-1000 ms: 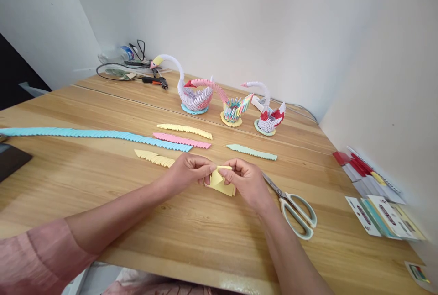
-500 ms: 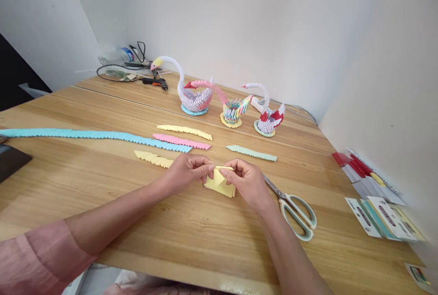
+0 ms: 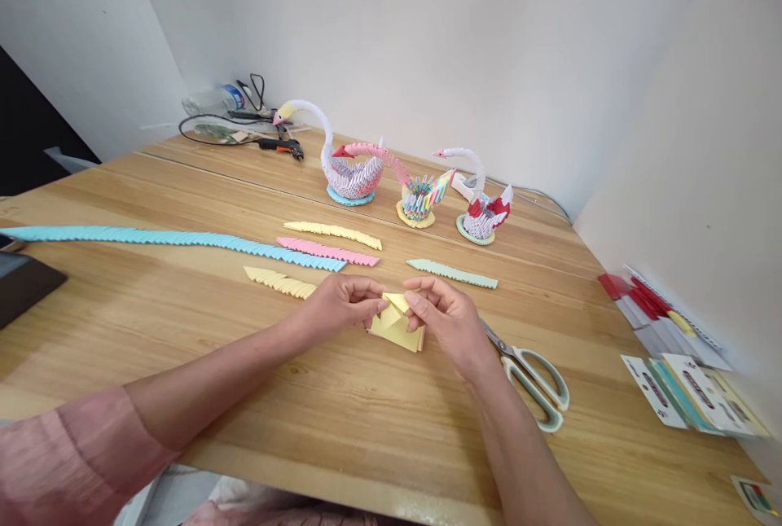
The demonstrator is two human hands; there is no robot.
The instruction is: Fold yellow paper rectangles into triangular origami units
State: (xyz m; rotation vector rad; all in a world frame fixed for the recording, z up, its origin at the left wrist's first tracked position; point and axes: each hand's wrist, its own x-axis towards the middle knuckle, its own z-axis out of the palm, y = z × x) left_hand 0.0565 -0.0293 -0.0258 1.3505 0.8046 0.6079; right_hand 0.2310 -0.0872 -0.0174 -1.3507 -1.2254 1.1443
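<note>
Item: one yellow slip [image 3: 397, 301], part-folded, its top flap raised, held above a yellow stack [image 3: 400, 338], our left hand [image 3: 345, 302] and right hand [image 3: 450, 319] each pinched shut on a side. Around it we count scissors [image 3: 543, 383] near the right hand, five pleated strips [image 3: 330, 252] beyond and, farther back, three paper swans [image 3: 354, 181], seemingly finished; the slip's folding looks incomplete.
</note>
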